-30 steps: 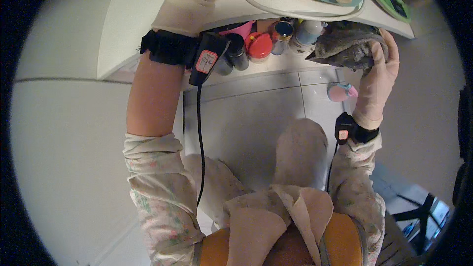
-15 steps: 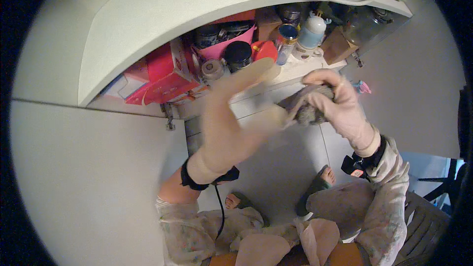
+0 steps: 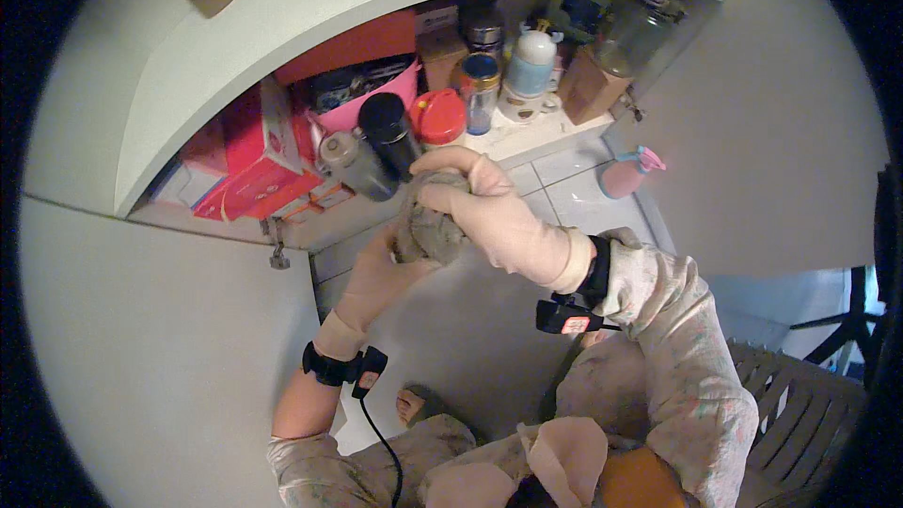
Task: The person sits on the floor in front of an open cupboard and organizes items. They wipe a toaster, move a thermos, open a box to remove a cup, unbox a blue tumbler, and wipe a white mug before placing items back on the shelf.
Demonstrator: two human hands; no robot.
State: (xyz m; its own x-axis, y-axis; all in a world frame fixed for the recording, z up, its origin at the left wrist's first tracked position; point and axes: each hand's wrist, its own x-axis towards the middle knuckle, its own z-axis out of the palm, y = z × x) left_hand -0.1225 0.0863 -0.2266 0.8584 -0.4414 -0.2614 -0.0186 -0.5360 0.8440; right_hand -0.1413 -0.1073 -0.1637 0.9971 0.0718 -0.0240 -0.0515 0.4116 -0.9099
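While a white cupboard door (image 3: 141, 320) is hanging open at the left, a red box (image 3: 249, 146) is standing inside. Farther right, a grey bottle (image 3: 353, 165) and a black canister (image 3: 388, 127) are standing near the front, and a pink basket (image 3: 404, 87) is sitting behind them. Below these in view, the gloved left hand (image 3: 374, 277) is cupping a grey cloth (image 3: 428, 226) from its lower left; its fingers seem to be curling around it, though the cloth is hiding most of them. The gloved right hand (image 3: 503, 221) is gripping the cloth from the upper right, fingers bent over it. So far, the cloth is already being held bunched between both hands, out in front of the cupboard; it is not yet being set down, and neither hand is holding anything else. Beyond, a red-lidded jar (image 3: 440, 118), a clear tumbler (image 3: 480, 99) and a blue-and-white bottle (image 3: 531, 66) are lining up in the cupboard, while a pink spray bottle (image 3: 623, 176) is standing on the floor tiles (image 3: 593, 202).
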